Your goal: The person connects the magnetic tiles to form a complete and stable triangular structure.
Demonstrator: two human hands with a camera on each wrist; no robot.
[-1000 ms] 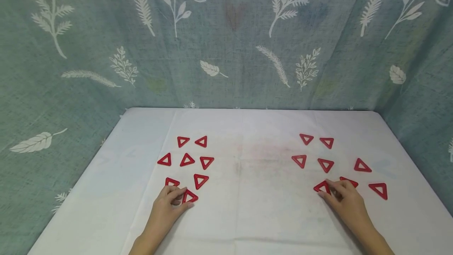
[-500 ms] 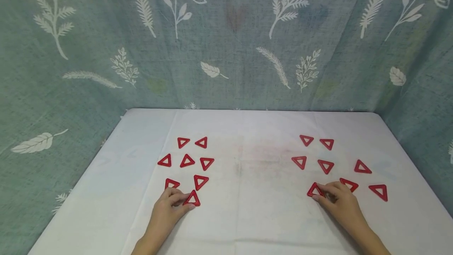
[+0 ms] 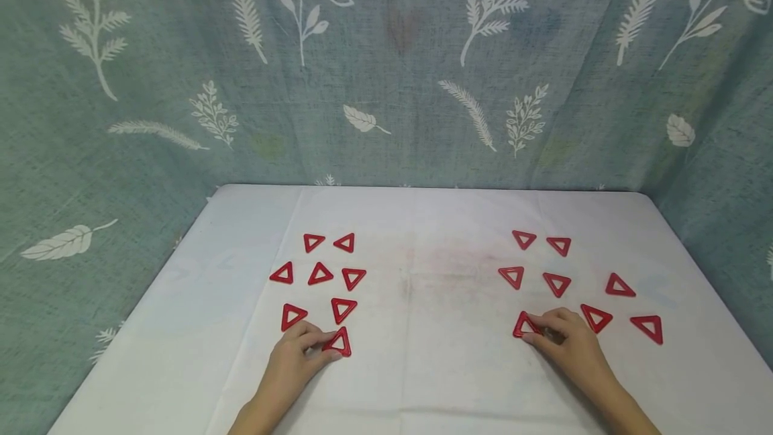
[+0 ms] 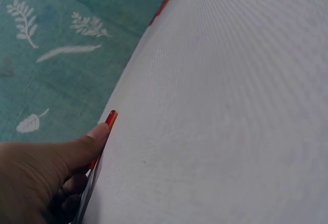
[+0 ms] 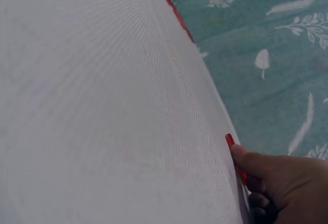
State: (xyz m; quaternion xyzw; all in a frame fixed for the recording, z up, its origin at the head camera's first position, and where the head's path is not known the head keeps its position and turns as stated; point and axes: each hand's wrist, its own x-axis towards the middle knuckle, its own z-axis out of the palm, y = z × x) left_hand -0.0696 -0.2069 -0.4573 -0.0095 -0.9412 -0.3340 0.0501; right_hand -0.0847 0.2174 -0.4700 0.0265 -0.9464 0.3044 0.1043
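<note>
In the head view my left hand [image 3: 296, 356] pinches a red triangular frame [image 3: 345, 342] between thumb and fingers, low over the white table. My right hand [image 3: 569, 340] pinches another red triangular frame [image 3: 520, 325] by its right side. Both wrist views catch these pieces nearly edge-on: a thin red edge [image 4: 111, 117] by the left thumb, and a red edge [image 5: 229, 140] by the right thumb. Just beyond the left hand lies one red triangle [image 3: 284, 318], with a second triangle [image 3: 335, 310] to its right. A red triangle [image 3: 606, 321] lies close behind the right hand.
Several more red triangles [image 3: 311, 280] lie in loose rows on the left. On the right are several others, among them one triangle [image 3: 655, 331] farthest right. A white cloth [image 3: 423, 368] covers the table; a green leaf-patterned curtain [image 3: 386, 133] borders its back and sides.
Both hands have moved inward, the left one to the right and the right one to the left. The triangles they hold have turned. The loose triangles have stayed put.
</note>
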